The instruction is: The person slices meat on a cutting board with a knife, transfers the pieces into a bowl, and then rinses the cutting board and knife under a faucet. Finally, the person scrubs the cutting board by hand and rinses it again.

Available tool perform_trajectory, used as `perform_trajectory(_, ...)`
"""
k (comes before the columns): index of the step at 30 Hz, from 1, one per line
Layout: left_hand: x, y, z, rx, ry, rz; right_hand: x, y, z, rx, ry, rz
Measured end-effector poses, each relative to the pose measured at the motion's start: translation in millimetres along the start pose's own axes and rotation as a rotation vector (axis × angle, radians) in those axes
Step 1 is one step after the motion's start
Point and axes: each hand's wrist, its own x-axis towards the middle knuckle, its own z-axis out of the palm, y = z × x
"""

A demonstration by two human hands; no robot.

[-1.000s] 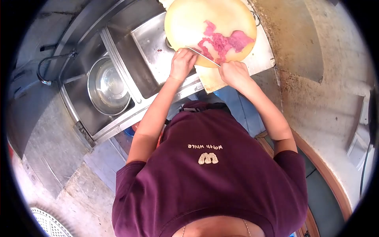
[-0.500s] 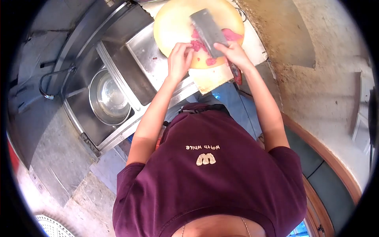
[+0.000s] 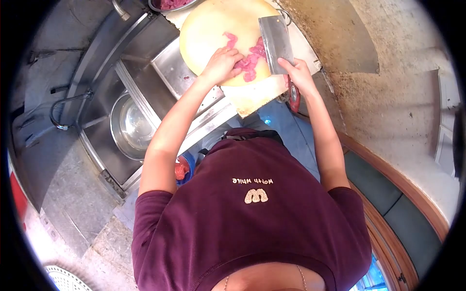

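Note:
A round yellowish cutting board carries several pieces of raw meat. My left hand rests over its near left part, fingers curled and closed on some of the meat; a pink strip pokes out beyond the fingers. Just right of that hand lie more slices of raw meat. My right hand grips a cleaver by its red handle, thumb along the blade's base. The wide blade is over the board's right edge, beside the meat and apart from my left hand.
Left of the board is a steel sink with a metal basin in one compartment. A metal bowl with raw meat stands beyond the board. On the right runs a stained wall. A faucet is at upper left.
The cleaver has moved right, off the meat toward the board's edge. My left hand has shifted slightly, and a meat strip now lies farther left. The bowl of meat has come into view.

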Motion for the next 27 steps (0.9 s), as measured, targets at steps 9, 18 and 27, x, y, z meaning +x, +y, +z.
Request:
perform_trajectory(9, 16, -22, -9, -0.495, 0.382, -0.326, 5, -16, 14, 0.048, -0.043, -0.049)
perform_trajectory(18, 17, -15, 6, -0.165, 0.196, -0.173, -5, -13, 9, 0.054, -0.086, 0.050)
perform_trajectory(27, 13, 34, -21, -1.359, 0.319, -0.697, -9, -10, 4, 0.248, -0.264, 0.137)
